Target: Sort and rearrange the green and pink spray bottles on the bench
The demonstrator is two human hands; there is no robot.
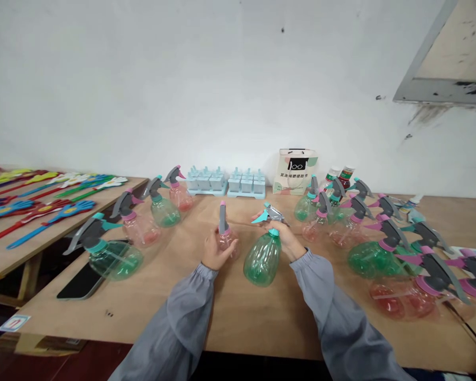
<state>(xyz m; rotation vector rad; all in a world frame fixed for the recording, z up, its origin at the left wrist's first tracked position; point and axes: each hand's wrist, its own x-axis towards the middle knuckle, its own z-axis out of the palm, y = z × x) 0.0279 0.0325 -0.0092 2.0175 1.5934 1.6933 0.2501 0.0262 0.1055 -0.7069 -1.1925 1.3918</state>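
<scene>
My left hand (217, 250) is wrapped round a pink spray bottle (227, 241), which stands on the wooden table (269, 317) with its grey nozzle upward. Just to its right, my right hand (286, 237) grips the neck and grey-and-teal head of a green spray bottle (262, 262). That bottle is tilted, its rounded base toward me and its nozzle pointing left. Part of the right hand's fingers is hidden behind the spray head. The two bottles are close together but apart.
More spray bottles stand at left (115, 259) and right (404, 296). A black phone (79, 283) lies at the left. Blue moulds (246, 184) and a paper bag (295, 172) are by the wall. Colourful hand-shaped items (43, 210) cover the left table.
</scene>
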